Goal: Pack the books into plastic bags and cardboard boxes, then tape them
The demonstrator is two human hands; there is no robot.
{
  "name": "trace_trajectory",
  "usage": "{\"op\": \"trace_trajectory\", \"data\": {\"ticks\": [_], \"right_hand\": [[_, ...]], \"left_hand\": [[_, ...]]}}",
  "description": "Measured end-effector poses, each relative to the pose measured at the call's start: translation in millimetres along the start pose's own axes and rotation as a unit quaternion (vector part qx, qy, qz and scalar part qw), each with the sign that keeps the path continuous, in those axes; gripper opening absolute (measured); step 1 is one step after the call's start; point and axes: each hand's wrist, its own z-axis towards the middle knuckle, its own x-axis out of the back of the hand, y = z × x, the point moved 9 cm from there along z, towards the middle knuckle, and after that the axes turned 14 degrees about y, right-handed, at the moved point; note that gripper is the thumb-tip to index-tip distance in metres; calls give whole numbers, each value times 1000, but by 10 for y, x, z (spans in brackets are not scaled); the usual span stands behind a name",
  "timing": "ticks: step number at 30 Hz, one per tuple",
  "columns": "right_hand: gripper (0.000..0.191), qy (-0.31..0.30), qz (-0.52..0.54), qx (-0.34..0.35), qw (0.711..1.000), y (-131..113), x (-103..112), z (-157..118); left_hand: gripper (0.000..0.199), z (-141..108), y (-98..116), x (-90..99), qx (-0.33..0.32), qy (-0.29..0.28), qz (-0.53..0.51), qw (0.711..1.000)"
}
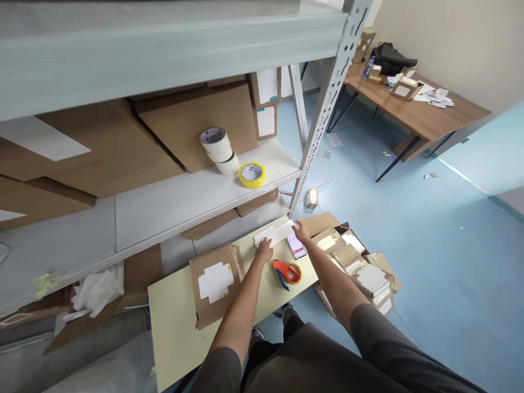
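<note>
On the pale-yellow rectangular desk (174,322), a flat brown cardboard box with a white label (215,281) lies left of the left hand (264,250), which reaches forward palm-down on white paper (280,233); whether its grip is closed cannot be told. The right hand (302,232), arm extended, has its grip pinched on the paper's right end, beside a white-and-pink-screened phone (298,246).

The person (327,363) wears a charcoal-grey T-shirt (315,352) with short sleeves (379,330), black shorts (269,350) and partly hidden shoes (257,332).
</note>
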Motion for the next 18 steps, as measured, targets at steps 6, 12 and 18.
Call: {"op": "trace_trajectory", "data": {"ticks": [6,12,18], "right_hand": [[57,-15,-97,-15,995,195,-311,428],[37,-13,-89,-44,995,257,-451,572],[39,42,-31,-16,999,116,-348,573]], "left_hand": [[74,54,-248,-234,-51,-2,49,997],[75,39,-301,-288,-50,-12,46,998],[79,32,-294,-297,-44,-41,41,997]]}}
